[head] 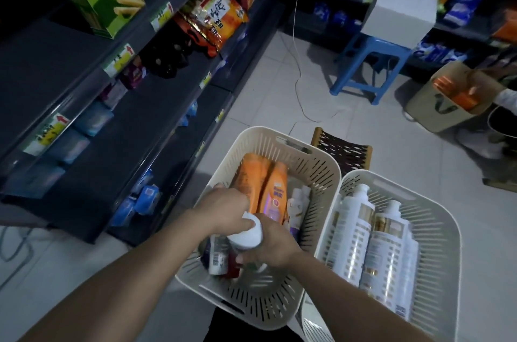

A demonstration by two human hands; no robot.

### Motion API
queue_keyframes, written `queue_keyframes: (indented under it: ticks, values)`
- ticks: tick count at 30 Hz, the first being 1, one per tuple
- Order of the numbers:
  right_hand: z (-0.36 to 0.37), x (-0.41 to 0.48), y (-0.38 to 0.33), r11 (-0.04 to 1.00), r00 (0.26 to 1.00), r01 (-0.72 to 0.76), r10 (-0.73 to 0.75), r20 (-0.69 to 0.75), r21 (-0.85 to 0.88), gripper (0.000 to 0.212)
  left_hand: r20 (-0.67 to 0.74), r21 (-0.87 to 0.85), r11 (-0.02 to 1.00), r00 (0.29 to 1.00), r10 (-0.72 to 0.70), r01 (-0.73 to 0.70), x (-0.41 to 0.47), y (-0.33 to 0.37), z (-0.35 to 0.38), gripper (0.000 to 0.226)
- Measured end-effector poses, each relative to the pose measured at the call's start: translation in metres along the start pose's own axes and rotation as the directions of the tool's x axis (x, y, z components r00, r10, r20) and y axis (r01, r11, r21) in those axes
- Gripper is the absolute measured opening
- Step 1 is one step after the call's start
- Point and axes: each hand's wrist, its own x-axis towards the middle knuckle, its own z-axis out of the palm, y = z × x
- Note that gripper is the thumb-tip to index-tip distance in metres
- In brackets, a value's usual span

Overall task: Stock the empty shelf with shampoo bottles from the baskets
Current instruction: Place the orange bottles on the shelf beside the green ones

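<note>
Two cream slotted baskets stand on the floor. The left basket [316, 165] holds two orange shampoo bottles [263, 182], small white bottles [298, 207] and a red-and-white bottle [221, 257]. The right basket [436, 218] holds several tall white pump bottles [372, 241]. Both hands reach into the left basket. My left hand [223, 208] grips the top of a white round-bottomed bottle [247, 235]. My right hand [271, 246] wraps the same bottle from the right. The dark shelving [156, 128] stands to the left, with a bare shelf surface in its middle tier.
Snack boxes and bags fill the upper left shelves; blue packs sit on the lower ones. A blue stool [369, 67] carries a white box [400, 14]. A small woven stool [342, 148] stands behind the baskets. At right, another person's hand is at a beige bag [447, 106].
</note>
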Motion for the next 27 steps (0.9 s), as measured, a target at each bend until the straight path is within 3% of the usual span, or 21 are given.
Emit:
queue_keyframes:
  ticks: [4, 6, 7, 9, 10, 11, 13, 16, 22, 25, 27]
  values:
    - [0.002, 0.004, 0.008, 0.968, 0.991, 0.021, 0.013, -0.135, 0.250, 0.071, -0.024, -0.142, 0.990, 0.999, -0.029, 0.026, 0.007, -0.001, -0.021, 0.037]
    - [-0.003, 0.001, 0.005, 0.939, 0.965, 0.047, 0.046, -0.259, 0.341, 0.063, -0.059, -0.328, 0.943, 0.995, -0.078, 0.054, 0.014, -0.004, -0.032, 0.042]
    - [-0.008, 0.000, 0.002, 0.924, 0.947, 0.055, 0.072, -0.313, 0.377, 0.061, -0.086, -0.482, 0.874, 0.990, -0.111, 0.056, 0.019, -0.004, -0.037, 0.042]
    - [-0.021, -0.002, 0.000, 0.880, 0.905, 0.055, 0.156, -0.397, 0.471, 0.057, -0.165, -0.778, 0.628, 0.959, -0.229, 0.016, 0.034, -0.003, -0.044, 0.044]
    - [-0.028, -0.002, 0.000, 0.854, 0.876, 0.054, 0.208, -0.434, 0.518, 0.058, -0.201, -0.845, 0.535, 0.930, -0.307, -0.006, 0.042, -0.001, -0.043, 0.044]
    - [-0.034, -0.002, 0.000, 0.829, 0.845, 0.051, 0.261, -0.467, 0.557, 0.061, -0.217, -0.852, 0.523, 0.902, -0.373, 0.011, 0.050, 0.000, -0.039, 0.041]
    - [-0.044, -0.001, 0.001, 0.817, 0.795, 0.043, 0.320, -0.515, 0.575, 0.066, -0.188, -0.762, 0.634, 0.890, -0.416, 0.135, 0.063, 0.003, -0.023, 0.034]
    - [-0.058, -0.002, 0.002, 0.869, 0.775, -0.004, 0.315, -0.548, 0.495, 0.065, -0.013, -0.537, 0.774, 0.914, -0.406, 0.336, 0.076, 0.008, 0.013, 0.033]
    - [-0.069, -0.001, 0.011, 0.930, 0.777, -0.031, 0.252, -0.576, 0.365, 0.068, 0.159, -0.658, 0.591, 0.853, -0.497, 0.467, 0.119, -0.003, 0.072, 0.121]
    - [-0.066, 0.002, 0.012, 0.920, 0.774, -0.020, 0.261, -0.576, 0.390, 0.071, 0.132, -0.670, 0.586, 0.850, -0.509, 0.455, 0.144, -0.023, 0.104, 0.127]
    - [-0.066, 0.006, 0.014, 0.891, 0.770, -0.003, 0.292, -0.567, 0.454, 0.072, 0.158, -0.738, 0.509, 0.847, -0.508, 0.443, 0.152, -0.039, 0.117, 0.108]
